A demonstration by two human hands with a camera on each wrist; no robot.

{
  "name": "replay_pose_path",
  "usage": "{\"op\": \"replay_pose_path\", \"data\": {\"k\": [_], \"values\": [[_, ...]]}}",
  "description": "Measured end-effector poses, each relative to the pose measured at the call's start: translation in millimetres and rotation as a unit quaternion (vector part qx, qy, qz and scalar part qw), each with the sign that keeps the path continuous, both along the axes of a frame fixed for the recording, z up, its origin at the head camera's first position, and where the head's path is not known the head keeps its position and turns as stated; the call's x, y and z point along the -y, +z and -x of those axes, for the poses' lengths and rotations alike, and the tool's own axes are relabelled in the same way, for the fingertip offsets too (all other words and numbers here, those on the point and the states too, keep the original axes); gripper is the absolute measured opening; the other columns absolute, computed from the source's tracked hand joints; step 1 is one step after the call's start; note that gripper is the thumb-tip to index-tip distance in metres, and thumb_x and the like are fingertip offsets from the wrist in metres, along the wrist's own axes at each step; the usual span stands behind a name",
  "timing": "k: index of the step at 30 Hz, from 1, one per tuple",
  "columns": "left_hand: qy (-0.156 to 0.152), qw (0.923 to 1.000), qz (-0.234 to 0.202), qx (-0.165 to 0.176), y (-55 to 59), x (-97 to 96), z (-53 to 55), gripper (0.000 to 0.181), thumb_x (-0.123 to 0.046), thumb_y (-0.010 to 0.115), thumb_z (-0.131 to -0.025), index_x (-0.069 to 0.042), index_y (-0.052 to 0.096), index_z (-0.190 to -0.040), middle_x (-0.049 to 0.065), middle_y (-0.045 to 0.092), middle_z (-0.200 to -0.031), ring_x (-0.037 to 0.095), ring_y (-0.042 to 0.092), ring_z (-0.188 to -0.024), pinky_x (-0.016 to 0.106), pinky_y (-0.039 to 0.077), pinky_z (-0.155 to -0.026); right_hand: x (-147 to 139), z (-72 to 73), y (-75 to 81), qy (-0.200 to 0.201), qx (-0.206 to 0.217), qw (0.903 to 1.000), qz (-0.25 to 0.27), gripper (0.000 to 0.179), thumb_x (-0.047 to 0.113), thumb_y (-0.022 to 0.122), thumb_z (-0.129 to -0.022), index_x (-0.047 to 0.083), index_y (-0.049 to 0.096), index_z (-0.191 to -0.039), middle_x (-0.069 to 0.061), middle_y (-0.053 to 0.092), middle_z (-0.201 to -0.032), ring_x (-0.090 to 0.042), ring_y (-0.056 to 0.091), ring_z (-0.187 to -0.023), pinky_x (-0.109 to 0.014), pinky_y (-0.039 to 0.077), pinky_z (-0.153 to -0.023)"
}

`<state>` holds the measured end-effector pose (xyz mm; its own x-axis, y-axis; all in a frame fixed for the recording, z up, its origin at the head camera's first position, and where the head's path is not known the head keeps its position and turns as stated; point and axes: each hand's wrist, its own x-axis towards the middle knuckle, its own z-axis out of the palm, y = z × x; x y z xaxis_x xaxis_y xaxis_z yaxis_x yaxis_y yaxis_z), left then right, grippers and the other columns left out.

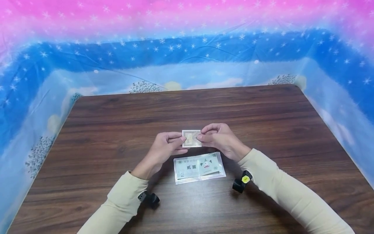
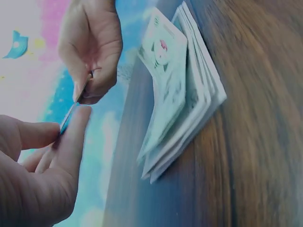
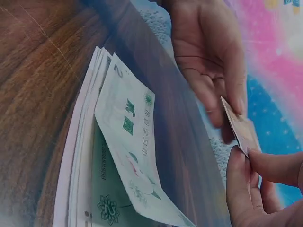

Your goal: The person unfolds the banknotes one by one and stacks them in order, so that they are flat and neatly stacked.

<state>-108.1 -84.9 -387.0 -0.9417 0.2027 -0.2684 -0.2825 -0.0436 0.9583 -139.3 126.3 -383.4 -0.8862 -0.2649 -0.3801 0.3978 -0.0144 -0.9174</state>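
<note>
Both hands hold a small brown-and-white printed note (image 1: 192, 134) above the table, one at each end. My left hand (image 1: 162, 150) pinches its left end between thumb and fingers, and my right hand (image 1: 223, 139) pinches its right end. The right wrist view shows the printed note (image 3: 240, 126) tilted, while in the left wrist view it appears nearly edge-on. Just below the hands lies a stack of pale green banknotes (image 1: 187, 174), marked with a 2. The top banknote (image 3: 130, 127) is bent and lifts off those beneath.
The dark wooden table (image 1: 117, 117) extends on all sides of the stack. A pink and blue patterned cloth (image 1: 187, 45) hangs beyond its back and side edges. Black wrist bands with cameras (image 1: 240, 183) sit at the long cream sleeves (image 1: 292, 191).
</note>
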Motion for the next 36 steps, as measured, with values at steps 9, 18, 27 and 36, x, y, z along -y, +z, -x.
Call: {"op": "replay_pose_path", "data": {"k": [9, 18, 27, 36], "values": [[-0.014, 0.9975, -0.058, 0.037, 2.7, 1.5, -1.5, 0.037, -0.004, 0.067, -0.097, 0.008, 0.058, -0.13, 0.024, 0.068, -0.121, 0.026, 0.072, -0.098, 0.038, 0.059, -0.092, 1, -10.6, 1.9, 0.053, -0.058, 0.9959, -0.044, 0.045, 0.01, 0.085, -0.081, -0.004, 0.067, -0.12, -0.016, 0.072, -0.111, -0.023, 0.072, -0.096, -0.039, 0.058, -0.093], [-0.035, 0.9993, -0.006, -0.009, 0.8, 0.1, -4.6, 0.032, -0.013, 0.079, -0.089, -0.001, 0.066, -0.116, 0.014, 0.071, -0.119, 0.023, 0.068, -0.109, 0.035, 0.057, -0.095, 11, -25.8, 6.8, 0.091, -0.091, 0.9896, -0.065, 0.062, 0.012, 0.09, -0.077, -0.005, 0.06, -0.129, -0.016, 0.071, -0.118, -0.026, 0.071, -0.107, -0.035, 0.06, -0.087], [-0.055, 0.9983, -0.019, -0.004, 1.3, 7.4, -8.6, 0.039, -0.005, 0.074, -0.092, 0.0, 0.059, -0.128, 0.02, 0.066, -0.126, 0.028, 0.068, -0.111, 0.038, 0.057, -0.095, 1, -28.1, 12.4, 0.129, -0.073, 0.9884, -0.032, 0.058, 0.001, 0.078, -0.083, -0.004, 0.055, -0.136, -0.018, 0.066, -0.129, -0.029, 0.064, -0.119, -0.036, 0.057, -0.096], [-0.046, 0.9977, 0.041, -0.026, 4.5, 15.4, -16.0, 0.036, 0.002, 0.067, -0.093, -0.002, 0.062, -0.129, 0.02, 0.071, -0.113, 0.023, 0.07, -0.096, 0.041, 0.062, -0.084, -13, -29.8, 9.7, 0.093, -0.068, 0.9925, -0.04, 0.045, -0.009, 0.06, -0.087, -0.009, 0.056, -0.131, -0.021, 0.07, -0.115, -0.022, 0.07, -0.097, -0.04, 0.059, -0.091]]}}
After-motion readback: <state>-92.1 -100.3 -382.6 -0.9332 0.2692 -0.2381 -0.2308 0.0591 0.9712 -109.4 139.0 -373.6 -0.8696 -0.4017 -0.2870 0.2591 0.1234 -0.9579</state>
